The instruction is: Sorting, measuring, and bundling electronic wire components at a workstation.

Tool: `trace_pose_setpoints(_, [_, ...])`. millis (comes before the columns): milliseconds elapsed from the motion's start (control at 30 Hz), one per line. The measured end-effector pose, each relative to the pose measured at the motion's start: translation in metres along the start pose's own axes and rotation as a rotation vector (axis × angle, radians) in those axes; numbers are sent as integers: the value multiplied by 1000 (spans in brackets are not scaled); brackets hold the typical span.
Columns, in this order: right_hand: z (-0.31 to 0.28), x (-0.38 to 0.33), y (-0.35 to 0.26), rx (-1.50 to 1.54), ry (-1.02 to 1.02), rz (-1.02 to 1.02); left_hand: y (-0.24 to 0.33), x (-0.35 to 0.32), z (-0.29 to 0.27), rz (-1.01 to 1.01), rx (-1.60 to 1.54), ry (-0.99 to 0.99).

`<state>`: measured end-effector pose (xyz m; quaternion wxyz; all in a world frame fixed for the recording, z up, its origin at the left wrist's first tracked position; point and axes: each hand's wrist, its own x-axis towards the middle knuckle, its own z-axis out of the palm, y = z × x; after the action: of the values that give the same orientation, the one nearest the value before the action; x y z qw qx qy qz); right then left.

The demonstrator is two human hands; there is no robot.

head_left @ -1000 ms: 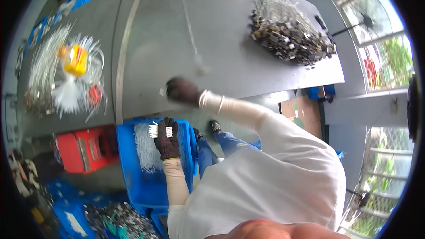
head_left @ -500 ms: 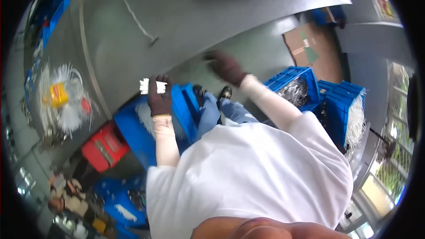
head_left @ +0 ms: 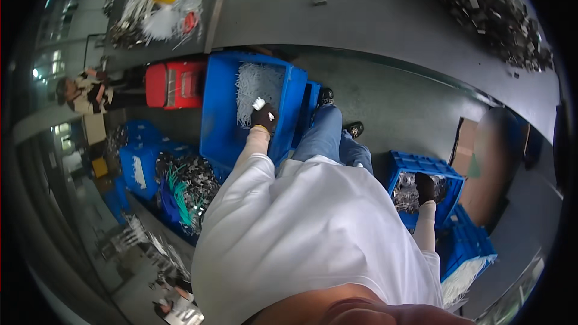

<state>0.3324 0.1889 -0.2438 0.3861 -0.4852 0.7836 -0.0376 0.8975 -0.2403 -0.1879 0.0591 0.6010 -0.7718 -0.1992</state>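
A small white bundle (head_left: pixel 259 104) is gripped in the gloved left hand (head_left: pixel 264 118), closed narrowly around it, over the large blue bin (head_left: pixel 218 93), nearer the bin's right edge than its left. The bundle's long axis appears slanted, one end turned toward the far left corner. The gloved right hand (head_left: pixel 425 188) is held among silvery pieces (head_left: pixel 405 194) inside a smaller blue crate (head_left: pixel 426 163); its grip cannot be told.
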Motion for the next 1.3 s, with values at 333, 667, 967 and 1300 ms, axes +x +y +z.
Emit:
trace_pose_setpoints(333, [51,-30,10,-60,-34,28,22,13,-15,181,-66,-122])
trace_pose_setpoints(667, [272,-143,-86,33,-18,447,128,98,-27,-257,-767,-722])
trace_pose_setpoints(967, [341,-133,-374,623,-69,892,331,153,23,1308,113,-1049])
trace_pose_setpoints(1300, [436,-72,-516,556,-681,995,451,70,102,1649,352,-1410])
